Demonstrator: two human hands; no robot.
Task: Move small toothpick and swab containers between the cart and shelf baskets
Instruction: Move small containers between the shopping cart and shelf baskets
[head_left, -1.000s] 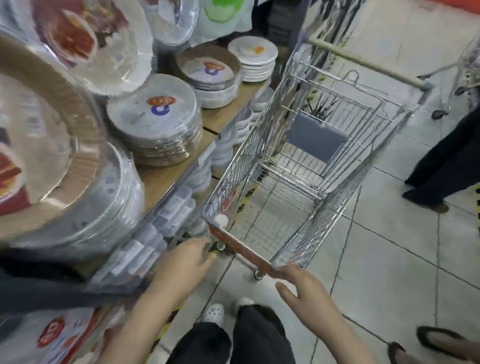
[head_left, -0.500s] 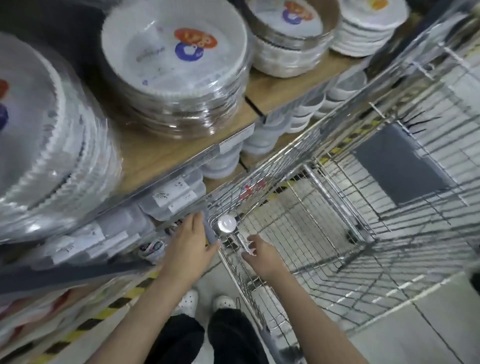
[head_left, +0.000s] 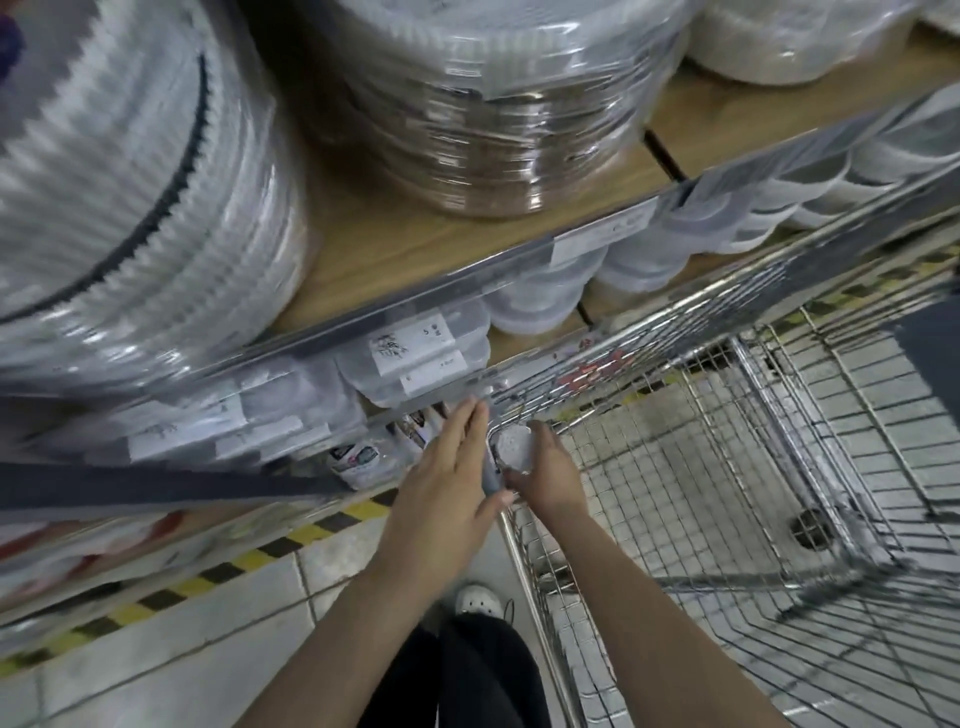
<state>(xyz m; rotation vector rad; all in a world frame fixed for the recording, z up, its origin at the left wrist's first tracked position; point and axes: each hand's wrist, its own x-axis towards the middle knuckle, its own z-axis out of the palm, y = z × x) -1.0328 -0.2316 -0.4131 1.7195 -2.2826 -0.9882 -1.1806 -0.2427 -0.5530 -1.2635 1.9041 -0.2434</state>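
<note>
I see my right hand (head_left: 545, 470) with fingers curled round a small round white container (head_left: 513, 448) in the cart's (head_left: 727, 467) near corner, while my left hand (head_left: 447, 480) lies straight-fingered against the cart rim.

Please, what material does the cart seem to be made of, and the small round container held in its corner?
cart: bright metal wire, likely chrome-plated steel; it gleams and forms an open grid.
small round container: probably translucent plastic, with a pale, cloudy lid; blur leaves it uncertain. The right hand holds it.

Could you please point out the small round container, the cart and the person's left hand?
small round container (head_left: 513, 446), head view, white lid
cart (head_left: 670, 457), head view, wire mesh side
left hand (head_left: 447, 478), head view, back of hand
</note>
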